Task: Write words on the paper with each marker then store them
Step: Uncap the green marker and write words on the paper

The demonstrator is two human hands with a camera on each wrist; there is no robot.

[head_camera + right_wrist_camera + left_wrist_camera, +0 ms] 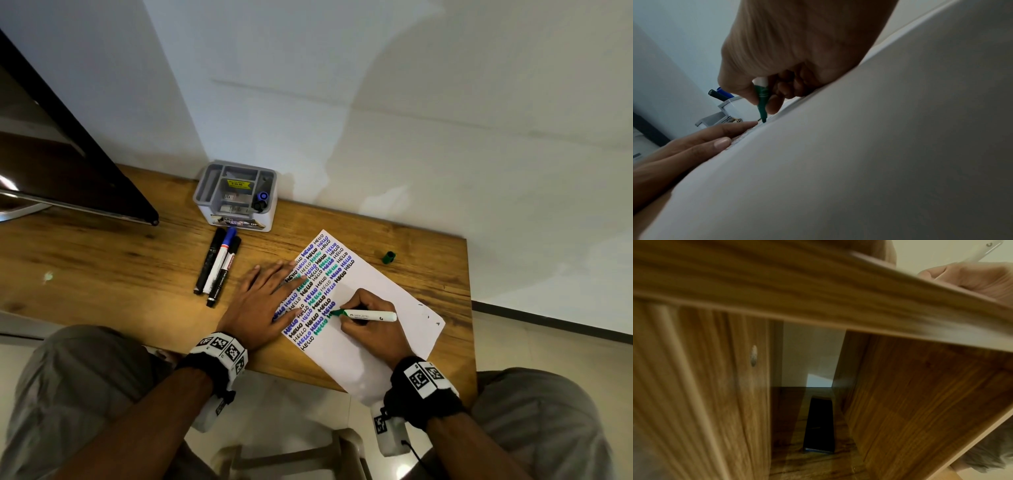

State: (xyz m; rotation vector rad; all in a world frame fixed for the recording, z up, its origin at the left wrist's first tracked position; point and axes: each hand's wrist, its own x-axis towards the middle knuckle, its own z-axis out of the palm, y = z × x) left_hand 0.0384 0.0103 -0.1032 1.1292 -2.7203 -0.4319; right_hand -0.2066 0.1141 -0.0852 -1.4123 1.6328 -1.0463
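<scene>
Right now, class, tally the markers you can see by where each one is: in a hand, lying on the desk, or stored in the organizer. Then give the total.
In the right hand: 1, the green marker
Lying on the desk: 3 markers
In the organizer: 2 stored markers
Total: 6

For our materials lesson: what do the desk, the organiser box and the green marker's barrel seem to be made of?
Desk: wood or wood-look laminate, satin; brown grain streaks show.
Organiser box: moulded plastic, matte grey over white, with smooth rounded corners.
Green marker barrel: likely glossy white plastic with printed lettering; a green tip section.
</scene>
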